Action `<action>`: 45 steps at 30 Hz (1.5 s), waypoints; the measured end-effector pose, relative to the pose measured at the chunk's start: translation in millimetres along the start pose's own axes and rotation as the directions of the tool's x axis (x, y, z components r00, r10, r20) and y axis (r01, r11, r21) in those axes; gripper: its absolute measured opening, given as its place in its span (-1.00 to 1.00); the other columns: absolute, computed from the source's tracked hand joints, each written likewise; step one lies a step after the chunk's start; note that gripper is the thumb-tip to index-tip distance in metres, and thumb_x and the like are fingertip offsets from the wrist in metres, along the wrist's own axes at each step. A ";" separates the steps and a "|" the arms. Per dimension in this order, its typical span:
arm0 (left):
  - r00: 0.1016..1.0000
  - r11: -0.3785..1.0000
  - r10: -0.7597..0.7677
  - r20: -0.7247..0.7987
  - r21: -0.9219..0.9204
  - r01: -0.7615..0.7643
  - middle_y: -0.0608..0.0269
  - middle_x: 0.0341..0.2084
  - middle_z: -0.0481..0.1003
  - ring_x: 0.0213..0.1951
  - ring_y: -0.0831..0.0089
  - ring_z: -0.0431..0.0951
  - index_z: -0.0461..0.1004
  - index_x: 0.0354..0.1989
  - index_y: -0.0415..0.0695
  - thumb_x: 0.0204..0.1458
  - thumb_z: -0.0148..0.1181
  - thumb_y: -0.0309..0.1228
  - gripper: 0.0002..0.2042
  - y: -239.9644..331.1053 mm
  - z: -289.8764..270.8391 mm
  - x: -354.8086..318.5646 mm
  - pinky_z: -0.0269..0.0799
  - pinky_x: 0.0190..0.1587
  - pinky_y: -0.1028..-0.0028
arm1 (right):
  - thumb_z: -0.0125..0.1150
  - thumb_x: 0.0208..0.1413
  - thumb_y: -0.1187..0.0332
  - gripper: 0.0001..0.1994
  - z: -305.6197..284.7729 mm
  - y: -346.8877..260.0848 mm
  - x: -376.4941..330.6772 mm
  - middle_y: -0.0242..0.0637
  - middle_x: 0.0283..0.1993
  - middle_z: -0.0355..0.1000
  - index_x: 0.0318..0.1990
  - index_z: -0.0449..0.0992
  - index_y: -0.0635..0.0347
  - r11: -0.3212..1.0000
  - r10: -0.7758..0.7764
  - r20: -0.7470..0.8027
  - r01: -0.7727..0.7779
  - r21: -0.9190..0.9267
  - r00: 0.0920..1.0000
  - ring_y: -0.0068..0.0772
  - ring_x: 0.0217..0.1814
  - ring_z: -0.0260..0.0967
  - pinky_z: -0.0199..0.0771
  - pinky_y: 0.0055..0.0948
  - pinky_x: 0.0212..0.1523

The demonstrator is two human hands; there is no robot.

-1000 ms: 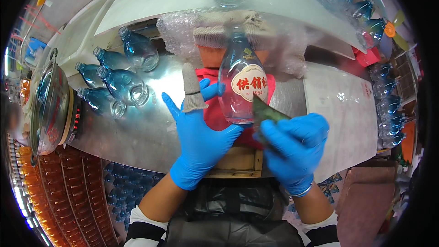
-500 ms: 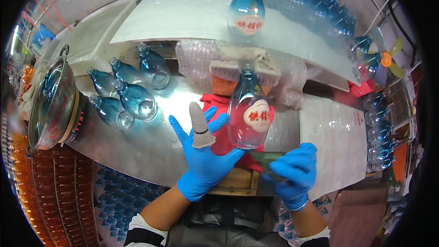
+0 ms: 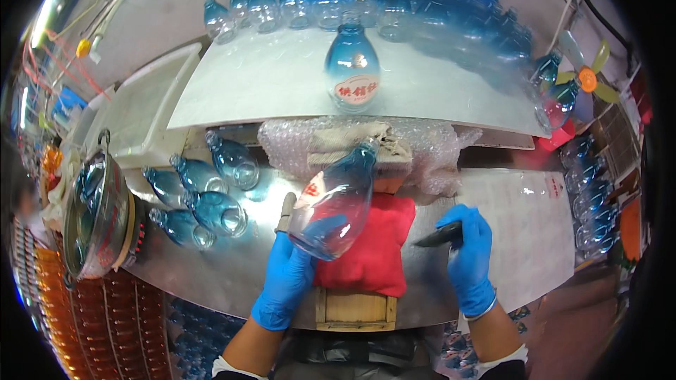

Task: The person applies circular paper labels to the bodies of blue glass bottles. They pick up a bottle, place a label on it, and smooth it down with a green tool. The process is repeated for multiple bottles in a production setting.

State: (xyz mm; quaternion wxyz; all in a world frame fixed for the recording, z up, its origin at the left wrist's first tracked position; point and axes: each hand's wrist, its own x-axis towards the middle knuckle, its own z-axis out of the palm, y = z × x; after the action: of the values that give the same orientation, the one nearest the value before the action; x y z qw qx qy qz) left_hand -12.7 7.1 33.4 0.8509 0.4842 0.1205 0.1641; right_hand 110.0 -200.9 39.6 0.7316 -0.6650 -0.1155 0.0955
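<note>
1. Nearest, a wooden frame (image 3: 356, 309) and red cushion (image 3: 380, 253) sit at the metal table (image 3: 225, 274).
2. The left grip (image 3: 283, 281) curls behind the lower end of the blue-and-clear bottle (image 3: 336, 204), tilted above the cushion; its pale label with red characters faces left.
3. The right grip (image 3: 470, 260) is closed on a dark flat piece (image 3: 438, 236), beside white paper (image 3: 535, 232).
4. Beyond lies bubble wrap (image 3: 429, 148).
5. On the white shelf (image 3: 246, 84) stands another red-lettered bottle (image 3: 352, 63); unlabelled-looking blue bottles (image 3: 296, 3) line up behind.
</note>
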 end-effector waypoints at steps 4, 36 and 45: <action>0.994 0.970 -0.106 0.033 -0.215 0.111 -0.10 0.15 0.14 0.10 0.01 0.27 -0.14 0.27 -0.15 0.19 -0.17 -0.30 -0.49 5.0 8.2 -0.4 0.32 0.06 0.14 | 0.09 0.07 0.29 -0.78 38.7 -42.3 47.4 -0.39 -0.47 0.43 -0.21 0.52 0.21 0.980 -0.049 0.214 0.089 -0.180 0.976 -0.60 -0.45 0.30 0.34 -0.56 -0.37; 0.639 0.980 -0.150 0.754 0.197 -0.003 -0.13 0.14 0.14 0.15 0.15 0.22 -0.68 0.25 0.21 -0.11 0.17 -0.67 0.07 -70.3 126.8 -70.3 0.21 0.13 0.22 | 0.38 -0.27 0.51 -0.81 -163.1 -139.0 -163.5 -0.18 -0.34 0.45 -0.49 0.44 0.22 0.762 -0.523 0.117 0.525 -0.378 0.844 -0.32 -0.32 0.42 0.43 -0.46 -0.32; -0.259 0.888 -0.336 0.906 0.213 -0.406 -0.12 0.25 -0.06 0.26 0.13 0.04 -0.22 0.29 -0.24 -0.05 0.19 -0.28 -0.18 -73.3 248.8 -131.4 0.00 0.22 0.30 | 0.37 -0.17 0.26 -0.77 -225.7 -114.4 -338.2 -0.25 -0.41 0.44 -0.52 0.42 0.15 0.747 -0.591 -0.370 0.314 -0.586 0.717 -0.43 -0.40 0.38 0.39 -0.57 -0.38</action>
State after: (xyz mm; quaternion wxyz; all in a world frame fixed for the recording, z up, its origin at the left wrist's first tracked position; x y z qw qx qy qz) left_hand -30.7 -275.1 101.1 0.4552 0.6051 -0.5836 -0.2933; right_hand -147.7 -525.9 119.3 0.5433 -0.7731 -0.0922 -0.3140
